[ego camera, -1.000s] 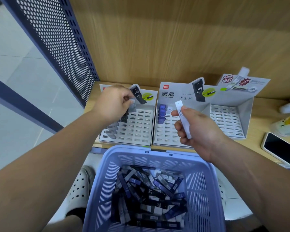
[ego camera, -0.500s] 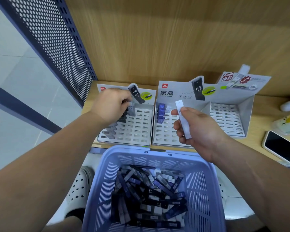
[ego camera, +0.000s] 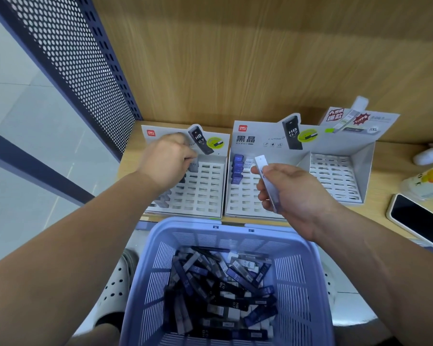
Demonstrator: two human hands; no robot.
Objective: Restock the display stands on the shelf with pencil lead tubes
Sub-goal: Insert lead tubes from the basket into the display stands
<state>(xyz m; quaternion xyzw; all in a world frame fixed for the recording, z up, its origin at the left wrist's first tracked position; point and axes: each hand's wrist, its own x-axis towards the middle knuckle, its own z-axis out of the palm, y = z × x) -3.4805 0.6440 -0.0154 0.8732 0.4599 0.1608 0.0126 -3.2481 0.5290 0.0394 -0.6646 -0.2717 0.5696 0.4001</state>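
A lilac basket (ego camera: pixel 293 278) sits close below the person's arms with a loose heap of pencil lead tubes (ego camera: pixel 225 293) inside. Its place against the shelf edge probably serves to put the stock within reach of both hands. Above it the right hand (ego camera: pixel 295 196) curls fingers and thumb round a white tube (ego camera: pixel 264 171), end up, apparently ready as the next piece for the middle stand (ego camera: pixel 238 196). There a short column of blue tubes (ego camera: pixel 237 168) fills the top left slots. The left hand (ego camera: pixel 168 161), fingers bent down and bunched, pinches a grey tube (ego camera: pixel 193 167) at a top slot of the left stand (ego camera: pixel 208 193). It seems to be seating the tube beside a column of dark tubes partly hidden by the wrist. A third stand (ego camera: pixel 340 176), to the right, shows only bare slots. All three stand on a pale wooden shelf (ego camera: pixel 380 208) against a wood-grain back panel (ego camera: pixel 260 58), and a phone (ego camera: pixel 420 221) lies face up near the right edge. A perforated blue metal panel (ego camera: pixel 80 58) closes the shelf's left side, with grey floor tiles (ego camera: pixel 23 121) beyond.
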